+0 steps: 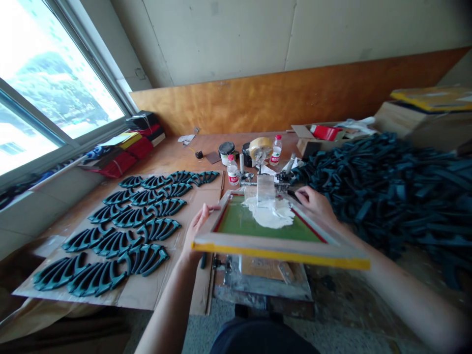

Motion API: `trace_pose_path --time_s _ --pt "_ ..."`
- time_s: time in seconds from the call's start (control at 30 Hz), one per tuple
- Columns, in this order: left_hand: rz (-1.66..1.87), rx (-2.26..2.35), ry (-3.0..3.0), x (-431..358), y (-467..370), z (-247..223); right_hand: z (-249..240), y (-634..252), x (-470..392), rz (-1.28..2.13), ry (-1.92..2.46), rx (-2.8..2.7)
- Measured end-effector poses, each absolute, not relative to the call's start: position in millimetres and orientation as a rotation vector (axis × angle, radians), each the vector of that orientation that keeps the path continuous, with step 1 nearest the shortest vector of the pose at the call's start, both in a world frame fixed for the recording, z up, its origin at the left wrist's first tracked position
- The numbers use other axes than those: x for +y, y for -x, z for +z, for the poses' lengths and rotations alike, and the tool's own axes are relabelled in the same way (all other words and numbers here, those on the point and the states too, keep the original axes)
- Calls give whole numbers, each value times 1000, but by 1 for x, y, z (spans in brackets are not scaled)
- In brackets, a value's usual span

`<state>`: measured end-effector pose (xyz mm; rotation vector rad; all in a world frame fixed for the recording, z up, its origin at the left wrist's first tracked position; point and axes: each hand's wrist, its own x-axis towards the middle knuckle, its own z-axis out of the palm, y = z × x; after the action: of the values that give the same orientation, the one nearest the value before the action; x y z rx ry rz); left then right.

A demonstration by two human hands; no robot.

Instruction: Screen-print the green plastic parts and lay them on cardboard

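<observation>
The screen (234, 221) is raised over the base (258, 284), left hand (197, 223) grasping its left edge, right hand (313, 200) curled by its right, grip unclear. Supporting it seems the step; the next move calls for steadiness.

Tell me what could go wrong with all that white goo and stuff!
The white goo is spread on the green screen, so it might run if the frame tips. The nearer red-capped bottle, close behind the frame, could get knocked over. The right hand is near the goo, so it might get smeared.
</observation>
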<state>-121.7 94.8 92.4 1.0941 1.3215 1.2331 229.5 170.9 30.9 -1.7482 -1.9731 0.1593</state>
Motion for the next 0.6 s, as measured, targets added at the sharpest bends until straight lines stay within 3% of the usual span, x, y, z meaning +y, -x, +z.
trace_pose_path --time_s 0.1,0.23,0.3,0.43,0.6 --pt "1376 1194 -1144 125 110 122 -15 -230 141 335 1741 -2167" --pt "1507 1176 -1058 137 93 126 -55 -196 100 258 1651 -2364" --pt "1432 1240 -926 118 79 102 -55 -176 86 296 1717 -2304" --pt "712 1185 -618 49 38 24 -37 -132 57 382 1731 -1975" --pt "853 1237 -346 15 40 -31 -27 -141 52 427 1204 -2302"
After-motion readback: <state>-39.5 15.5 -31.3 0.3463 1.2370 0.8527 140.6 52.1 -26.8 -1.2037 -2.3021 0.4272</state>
